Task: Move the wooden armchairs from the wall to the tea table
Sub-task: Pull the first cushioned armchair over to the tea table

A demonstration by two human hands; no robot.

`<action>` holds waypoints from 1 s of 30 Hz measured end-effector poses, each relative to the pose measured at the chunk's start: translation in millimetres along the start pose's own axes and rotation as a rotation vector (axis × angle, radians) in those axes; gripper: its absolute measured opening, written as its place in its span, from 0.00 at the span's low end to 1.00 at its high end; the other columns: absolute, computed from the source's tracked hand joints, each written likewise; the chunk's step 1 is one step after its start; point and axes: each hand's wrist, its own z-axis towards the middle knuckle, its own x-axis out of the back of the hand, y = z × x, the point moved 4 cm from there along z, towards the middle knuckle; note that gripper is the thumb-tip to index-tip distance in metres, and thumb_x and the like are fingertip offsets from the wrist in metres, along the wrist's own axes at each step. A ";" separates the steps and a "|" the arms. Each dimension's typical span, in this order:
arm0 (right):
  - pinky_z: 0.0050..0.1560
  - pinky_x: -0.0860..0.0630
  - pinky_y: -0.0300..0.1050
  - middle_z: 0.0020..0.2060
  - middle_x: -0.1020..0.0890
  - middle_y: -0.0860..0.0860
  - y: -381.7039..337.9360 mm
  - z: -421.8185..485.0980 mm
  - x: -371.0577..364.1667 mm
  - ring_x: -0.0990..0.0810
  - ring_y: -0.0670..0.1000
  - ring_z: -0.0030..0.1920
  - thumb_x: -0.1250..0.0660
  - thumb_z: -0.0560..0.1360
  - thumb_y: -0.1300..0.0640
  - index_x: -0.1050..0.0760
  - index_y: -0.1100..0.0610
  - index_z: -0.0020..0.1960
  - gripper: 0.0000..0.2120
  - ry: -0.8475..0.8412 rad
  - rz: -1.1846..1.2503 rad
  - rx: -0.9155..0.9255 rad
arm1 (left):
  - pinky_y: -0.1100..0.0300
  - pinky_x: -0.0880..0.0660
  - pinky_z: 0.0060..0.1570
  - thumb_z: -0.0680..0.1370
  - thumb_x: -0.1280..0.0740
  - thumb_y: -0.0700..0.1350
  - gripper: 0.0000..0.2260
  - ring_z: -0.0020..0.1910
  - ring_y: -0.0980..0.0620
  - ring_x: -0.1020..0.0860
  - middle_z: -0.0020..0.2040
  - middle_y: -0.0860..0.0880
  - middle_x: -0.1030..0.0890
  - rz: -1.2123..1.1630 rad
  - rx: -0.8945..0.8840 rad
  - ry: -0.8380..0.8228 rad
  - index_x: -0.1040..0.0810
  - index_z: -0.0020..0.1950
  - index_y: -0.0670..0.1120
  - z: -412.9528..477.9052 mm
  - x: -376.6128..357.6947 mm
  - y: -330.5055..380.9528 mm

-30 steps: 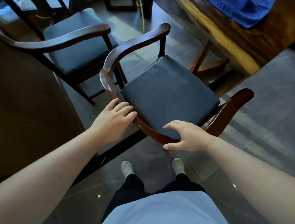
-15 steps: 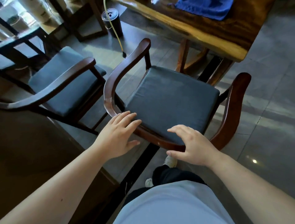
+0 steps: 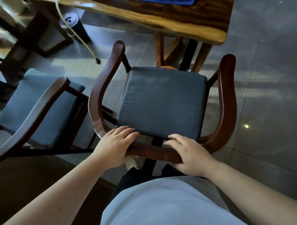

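A dark wooden armchair (image 3: pixel 228 99) with a grey-blue seat cushion stands right in front of me, its open front facing the tea table (image 3: pixel 168 20). My left hand (image 3: pixel 115 147) grips the left part of the curved back rail. My right hand (image 3: pixel 189 154) grips the same rail a little to the right. The chair's front edge sits close to the table's wooden legs. A second armchair (image 3: pixel 40 104) of the same kind stands at the left, beside the first.
A dark cylindrical bin (image 3: pixel 75 27) with a yellow hose stands on the grey tile floor at the upper left. Dark wooden furniture (image 3: pixel 24 184) fills the lower left. A blue cloth (image 3: pixel 168 2) lies on the table. Open floor lies to the right.
The armchair has turned to face the table squarely and moved closer to it. Both hands went from resting loosely on the back rail to gripping it.
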 end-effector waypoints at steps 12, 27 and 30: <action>0.39 0.19 0.50 0.44 0.14 0.47 -15.2 -8.3 -5.2 0.16 0.53 0.42 0.26 0.63 0.54 0.17 0.53 0.48 0.13 0.365 -0.183 -0.107 | 0.57 0.27 0.23 0.71 0.39 0.54 0.10 0.32 0.47 0.21 0.35 0.53 0.21 -0.004 -0.313 0.034 0.24 0.42 0.49 6.7 -11.4 -19.5; 0.30 0.22 0.50 0.40 0.16 0.46 -28.2 55.4 -8.1 0.17 0.54 0.37 0.31 0.69 0.43 0.21 0.50 0.47 0.12 0.411 -0.198 -0.029 | 0.57 0.25 0.27 0.67 0.25 0.54 0.12 0.32 0.48 0.20 0.36 0.53 0.18 0.039 -0.299 0.041 0.22 0.45 0.51 33.8 15.8 -85.5; 0.30 0.22 0.49 0.41 0.16 0.46 -28.2 54.9 -9.1 0.17 0.54 0.37 0.30 0.69 0.44 0.20 0.51 0.47 0.13 0.412 -0.204 -0.012 | 0.56 0.24 0.28 0.67 0.25 0.54 0.12 0.32 0.48 0.20 0.36 0.54 0.18 0.034 -0.288 0.069 0.22 0.46 0.51 32.7 12.8 -85.8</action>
